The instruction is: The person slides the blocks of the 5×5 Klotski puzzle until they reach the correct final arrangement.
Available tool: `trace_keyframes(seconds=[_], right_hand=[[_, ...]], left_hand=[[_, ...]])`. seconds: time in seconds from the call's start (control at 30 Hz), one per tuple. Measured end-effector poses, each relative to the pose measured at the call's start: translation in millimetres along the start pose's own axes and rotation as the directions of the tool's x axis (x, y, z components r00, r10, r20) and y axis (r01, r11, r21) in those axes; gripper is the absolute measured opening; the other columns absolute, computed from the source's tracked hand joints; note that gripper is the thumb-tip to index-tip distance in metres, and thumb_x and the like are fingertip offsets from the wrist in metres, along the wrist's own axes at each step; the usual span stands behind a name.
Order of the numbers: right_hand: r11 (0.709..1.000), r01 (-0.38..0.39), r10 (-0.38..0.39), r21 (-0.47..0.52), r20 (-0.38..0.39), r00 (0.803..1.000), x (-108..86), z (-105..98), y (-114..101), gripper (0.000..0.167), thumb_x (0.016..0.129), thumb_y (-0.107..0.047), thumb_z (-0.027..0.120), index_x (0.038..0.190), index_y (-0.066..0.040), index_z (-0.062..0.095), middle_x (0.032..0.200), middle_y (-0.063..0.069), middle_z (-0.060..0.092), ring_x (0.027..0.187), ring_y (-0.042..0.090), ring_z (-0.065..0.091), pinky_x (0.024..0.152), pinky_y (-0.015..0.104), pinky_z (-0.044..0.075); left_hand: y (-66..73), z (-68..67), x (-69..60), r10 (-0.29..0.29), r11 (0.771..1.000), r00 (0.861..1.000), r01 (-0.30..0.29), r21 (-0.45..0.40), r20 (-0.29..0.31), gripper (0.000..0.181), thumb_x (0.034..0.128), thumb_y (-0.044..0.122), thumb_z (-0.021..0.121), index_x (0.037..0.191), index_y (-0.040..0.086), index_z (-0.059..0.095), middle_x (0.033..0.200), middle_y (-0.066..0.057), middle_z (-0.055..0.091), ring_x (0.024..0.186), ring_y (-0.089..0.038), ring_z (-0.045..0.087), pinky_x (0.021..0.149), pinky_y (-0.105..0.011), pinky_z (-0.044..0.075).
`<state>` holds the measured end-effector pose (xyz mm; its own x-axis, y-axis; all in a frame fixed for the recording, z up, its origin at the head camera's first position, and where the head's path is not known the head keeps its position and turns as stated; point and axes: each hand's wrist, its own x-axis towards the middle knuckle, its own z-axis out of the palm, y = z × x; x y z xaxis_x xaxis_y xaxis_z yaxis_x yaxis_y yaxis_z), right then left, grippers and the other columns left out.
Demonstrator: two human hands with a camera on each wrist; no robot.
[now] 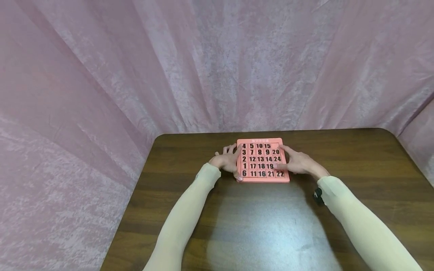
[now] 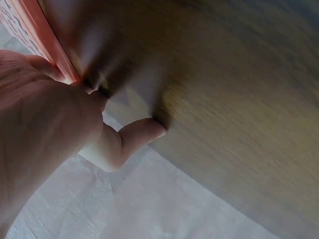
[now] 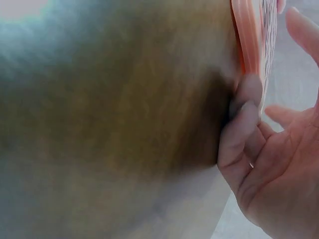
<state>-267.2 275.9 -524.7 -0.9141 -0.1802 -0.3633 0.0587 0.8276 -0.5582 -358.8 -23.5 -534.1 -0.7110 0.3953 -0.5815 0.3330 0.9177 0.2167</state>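
Note:
A pink number board [image 1: 262, 180] lies on the table, its tiles facing up; the top-right cell shows no number. At its left side, my left hand [image 1: 229, 161] grips the frame, thumb at the lower-left corner and index finger higher up. In the left wrist view, that hand [image 2: 50, 114] meets the board's edge [image 2: 47, 37], one finger apart over the wood. My right hand [image 1: 298, 162] holds the right side, thumb over the tile beside 19, index finger near the top-right corner. The right wrist view has this hand [image 3: 279, 169] with fingers curled against the board's edge [image 3: 248, 40].
The brown wooden table [image 1: 356, 158] extends to both sides of the board and towards the body, with a bright reflection in front. Pink curtains [image 1: 237, 67] hang behind it and at the left. A small black object [image 1: 318, 196] shows at the right sleeve's cuff.

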Motion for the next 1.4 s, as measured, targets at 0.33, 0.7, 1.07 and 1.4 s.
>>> trace_keyframes(seconds=[0.33, 0.7, 1.07, 1.4], right_hand=[[0.994, 0.107, -0.106, 0.012, -0.067, 0.992, -14.8, 22, 3, 0.136, 0.083, -0.057, 0.091, 0.174, 0.002, 0.009, 0.138, 0.032, 0.055, 0.106, 0.036, 0.061, 0.097, 0.053, 0.053], [0.992, 0.127, -0.127, -0.004, -0.079, 0.989, -23.5, 30, 4, 0.144, 0.075, -0.045, 0.099, 0.173, 0.006, 0.008, 0.117, 0.02, 0.051, 0.089, 0.025, 0.05, 0.08, 0.034, 0.045], [0.99, 0.139, -0.138, 0.005, -0.091, 0.986, -26.5, 29, 3, 0.141, 0.075, -0.042, 0.1, 0.173, 0.005, 0.01, 0.118, 0.02, 0.052, 0.091, 0.025, 0.051, 0.082, 0.036, 0.046], [0.991, 0.136, -0.135, 0.005, -0.1, 0.986, -28.7, 29, 2, 0.141, 0.075, -0.042, 0.1, 0.173, 0.004, 0.011, 0.118, 0.021, 0.052, 0.09, 0.026, 0.052, 0.082, 0.037, 0.048]], left_hand=[[2.1, -2.9, -15.5, 0.037, 0.999, 0.999, -0.037, -0.009, -0.024, 0.152, 0.0775, 0.053, 0.097, 0.176, 0.028, -0.017, 0.186, -0.002, -0.014, 0.172, -0.034, -0.004, 0.133, -0.072, 0.012], [2.4, -2.7, -16.5, 0.037, 0.999, 0.999, -0.037, -0.008, -0.036, 0.152, 0.0761, 0.053, 0.098, 0.176, 0.029, -0.014, 0.187, -0.003, -0.012, 0.172, -0.033, -0.001, 0.133, -0.069, 0.016], [10.8, -9.7, -23.9, 0.047, 0.999, 0.999, -0.048, -0.01, -0.021, 0.146, 0.0749, 0.047, 0.1, 0.175, 0.044, -0.006, 0.186, -0.009, -0.007, 0.17, -0.038, 0.002, 0.131, -0.072, 0.018], [15.8, -9.2, -0.4, -0.03, 0.991, 1.0, 0.03, 0.128, 0.001, 0.152, 0.0679, 0.052, 0.103, 0.171, 0.054, -0.009, 0.184, -0.008, -0.005, 0.167, -0.037, 0.007, 0.128, -0.068, 0.026]])
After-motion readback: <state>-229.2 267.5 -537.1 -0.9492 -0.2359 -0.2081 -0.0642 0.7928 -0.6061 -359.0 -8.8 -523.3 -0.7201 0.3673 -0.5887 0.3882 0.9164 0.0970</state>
